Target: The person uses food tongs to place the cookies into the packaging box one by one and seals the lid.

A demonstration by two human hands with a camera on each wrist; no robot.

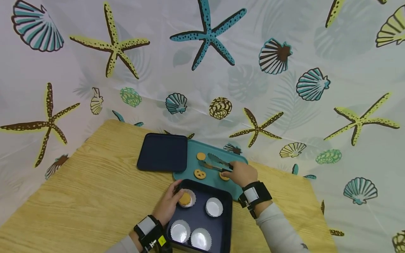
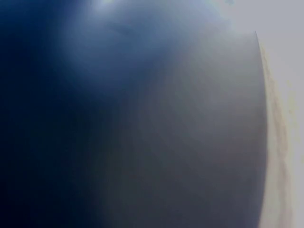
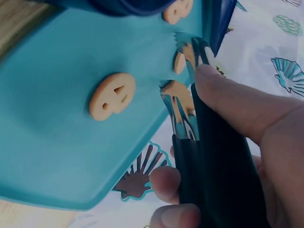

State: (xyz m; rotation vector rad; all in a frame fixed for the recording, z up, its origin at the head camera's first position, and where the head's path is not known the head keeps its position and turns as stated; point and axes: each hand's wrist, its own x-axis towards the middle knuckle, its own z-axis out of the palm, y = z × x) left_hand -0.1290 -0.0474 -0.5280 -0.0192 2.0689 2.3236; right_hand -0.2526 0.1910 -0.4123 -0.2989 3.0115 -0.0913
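Note:
My right hand (image 1: 243,174) holds tongs (image 3: 190,137) with black handles and metal tips over a teal tray (image 3: 57,137). The tong arms stand apart, tips near a round cookie (image 1: 200,156); whether they touch it I cannot tell. Also on the tray are a cookie with cut-out holes (image 1: 200,174) and another cookie (image 1: 224,177) partly under the right hand. My left hand (image 1: 166,205) grips the upper left corner of a dark blue box (image 1: 218,225), thumb over the rim. Inside are several white paper cups (image 1: 214,207); the upper left cup contains a cookie (image 1: 185,199).
A dark blue lid or flat tray (image 1: 162,153) overlaps the teal tray's left end. Everything stands on a wooden table (image 1: 104,186), with a shell-and-starfish patterned cloth (image 1: 152,70) behind it. The left wrist view is mostly a blurred dark surface.

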